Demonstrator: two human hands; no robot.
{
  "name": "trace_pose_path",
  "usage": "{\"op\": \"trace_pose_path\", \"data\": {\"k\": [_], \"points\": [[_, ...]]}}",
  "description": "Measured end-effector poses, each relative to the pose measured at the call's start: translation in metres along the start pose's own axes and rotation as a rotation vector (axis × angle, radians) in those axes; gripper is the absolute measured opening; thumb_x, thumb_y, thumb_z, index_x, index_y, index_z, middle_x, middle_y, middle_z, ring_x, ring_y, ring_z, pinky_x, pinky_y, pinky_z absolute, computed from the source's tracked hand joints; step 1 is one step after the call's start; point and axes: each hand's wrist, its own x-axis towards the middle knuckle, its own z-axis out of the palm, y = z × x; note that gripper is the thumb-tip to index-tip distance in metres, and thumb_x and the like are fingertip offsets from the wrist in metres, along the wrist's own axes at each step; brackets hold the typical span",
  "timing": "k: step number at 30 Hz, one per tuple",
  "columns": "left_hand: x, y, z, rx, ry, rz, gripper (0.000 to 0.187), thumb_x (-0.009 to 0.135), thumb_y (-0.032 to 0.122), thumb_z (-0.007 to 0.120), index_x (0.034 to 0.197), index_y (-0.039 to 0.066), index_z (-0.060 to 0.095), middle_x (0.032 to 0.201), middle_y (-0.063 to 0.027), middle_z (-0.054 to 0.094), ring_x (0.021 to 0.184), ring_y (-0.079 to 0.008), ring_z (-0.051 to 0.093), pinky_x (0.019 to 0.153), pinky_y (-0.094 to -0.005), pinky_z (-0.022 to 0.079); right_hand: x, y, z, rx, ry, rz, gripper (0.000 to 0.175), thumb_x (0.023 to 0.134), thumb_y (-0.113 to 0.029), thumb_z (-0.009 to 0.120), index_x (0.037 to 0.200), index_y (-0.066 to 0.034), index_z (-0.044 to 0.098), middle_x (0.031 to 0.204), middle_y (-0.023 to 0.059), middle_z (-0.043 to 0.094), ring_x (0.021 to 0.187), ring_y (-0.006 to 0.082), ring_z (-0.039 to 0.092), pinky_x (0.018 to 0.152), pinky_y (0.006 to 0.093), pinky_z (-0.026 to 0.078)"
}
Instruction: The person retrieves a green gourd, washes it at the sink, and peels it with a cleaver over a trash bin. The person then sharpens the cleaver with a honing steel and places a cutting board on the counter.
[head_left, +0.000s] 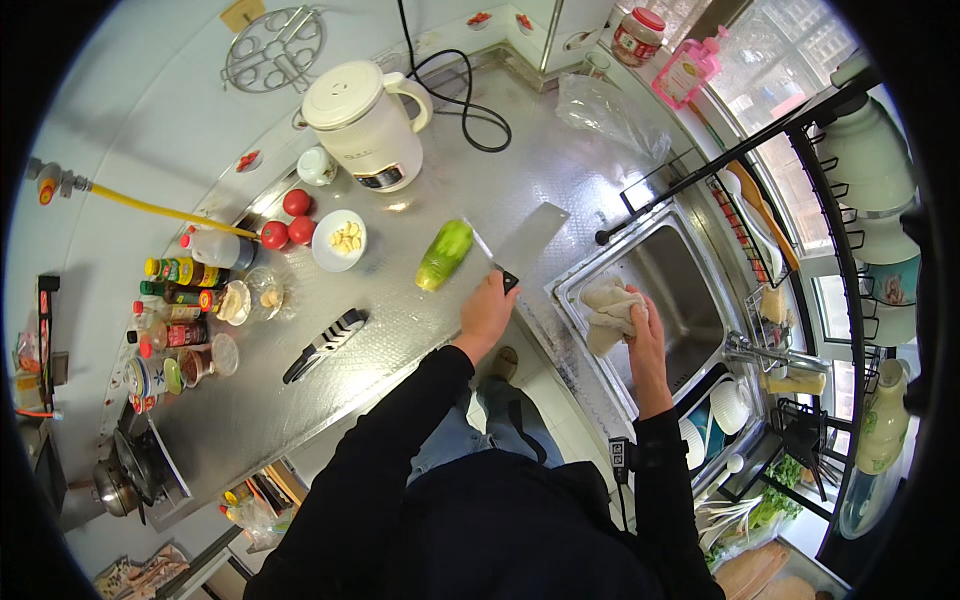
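Note:
My left hand (485, 313) grips the black handle of a kitchen knife (484, 244), whose blade points up and away over the steel counter (405, 330). Just left of the blade lies a green vegetable (444, 255), partly pale at its near end. Over the sink (679, 277), my right hand (646, 341) holds a crumpled, beige cloth (611, 311). A white bowl of peeled garlic cloves (339, 241) and several tomatoes (288, 219) are farther left. A black-and-white striped object (326, 346) rests nearer the counter's front edge.
A white electric kettle (364, 127) with a black cord stands at the back. Seasoning bottles (187, 271) crowd the left side. A plastic bag (611, 116) lies in the back corner. Black dish-rack bars (750, 150) cross above the sink's far side, near the faucet (772, 352).

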Motion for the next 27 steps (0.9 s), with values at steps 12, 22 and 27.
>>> {"op": "trace_pose_path", "data": {"k": [12, 22, 27], "points": [[0.007, 0.073, -0.003, -1.200, -0.448, -0.418, 0.053, 0.098, 0.051, 0.046, 0.127, 0.007, 0.053, 0.121, -0.0106, 0.059, 0.114, -0.0283, 0.054, 0.099, -0.0417, 0.042, -0.012, -0.030, 0.037, 0.297, -0.344, 0.052, 0.045, 0.092, -0.013, 0.049, 0.135, -0.0023, 0.052, 0.129, 0.0085, 0.058, 0.122, 0.0191, 0.051, 0.106, 0.0335, 0.037], [-0.002, 0.150, -0.068, -1.678, -0.270, -0.530, 0.055, 0.096, 0.059, 0.046, 0.093, 0.007, 0.063, 0.083, -0.0028, 0.061, 0.072, -0.0130, 0.058, 0.065, -0.0262, 0.049, -0.036, -0.040, 0.131, 0.037, -0.177, -0.301, 0.049, 0.103, -0.022, 0.033, 0.146, 0.0016, 0.034, 0.149, 0.0137, 0.037, 0.140, 0.0246, 0.031, 0.116, 0.0365, 0.020], [-0.011, 0.151, -0.065, -1.360, -0.097, -0.354, 0.054, 0.099, 0.056, 0.043, 0.095, 0.004, 0.060, 0.085, -0.0038, 0.059, 0.076, -0.0124, 0.055, 0.068, -0.0264, 0.046, -0.039, -0.041, 0.131, -0.094, -0.147, -0.402, 0.046, 0.102, -0.018, 0.034, 0.143, 0.0023, 0.039, 0.145, 0.0144, 0.042, 0.136, 0.0250, 0.036, 0.115, 0.0351, 0.023]]}}
